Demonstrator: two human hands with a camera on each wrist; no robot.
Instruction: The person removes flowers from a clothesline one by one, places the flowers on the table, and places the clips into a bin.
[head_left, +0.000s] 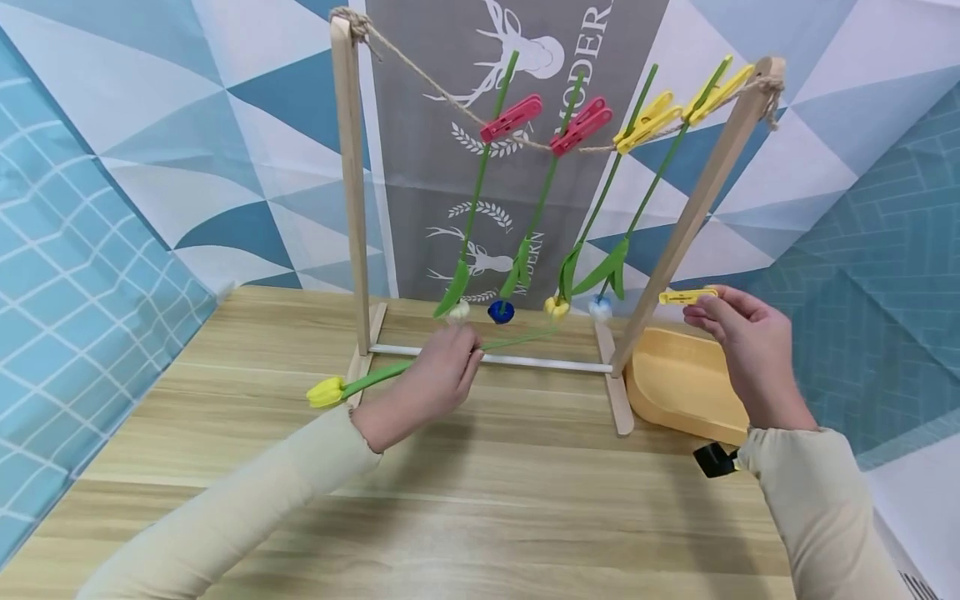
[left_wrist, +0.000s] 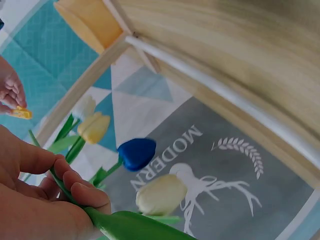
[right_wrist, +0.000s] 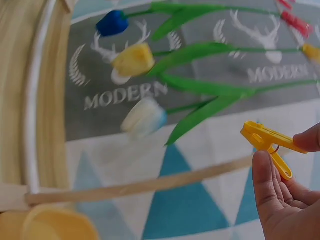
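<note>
My left hand (head_left: 438,367) pinches the green stem of a yellow artificial tulip (head_left: 326,392), its bloom pointing left and the stem end reaching right, in front of the rack's white crossbar. Between the thumb and fingers of my right hand (head_left: 750,342) is a yellow clothespin (right_wrist: 267,142), beside the rack's right post. Several tulips hang bloom-down from the twine (head_left: 427,77): a cream one (left_wrist: 162,195), a blue one (left_wrist: 137,154), a yellow one (right_wrist: 134,60) and a white-blue one (right_wrist: 145,118). Red clothespins (head_left: 512,118) and yellow clothespins (head_left: 648,122) hold their stems.
Wooden posts (head_left: 351,183) carry the twine, with a white crossbar (head_left: 540,362) low between them. An orange-yellow plastic bin (head_left: 682,383) stands right of the rack, below my right hand. A black piece (head_left: 715,460) shows by the right cuff. Patterned cloth (head_left: 285,125) hangs behind.
</note>
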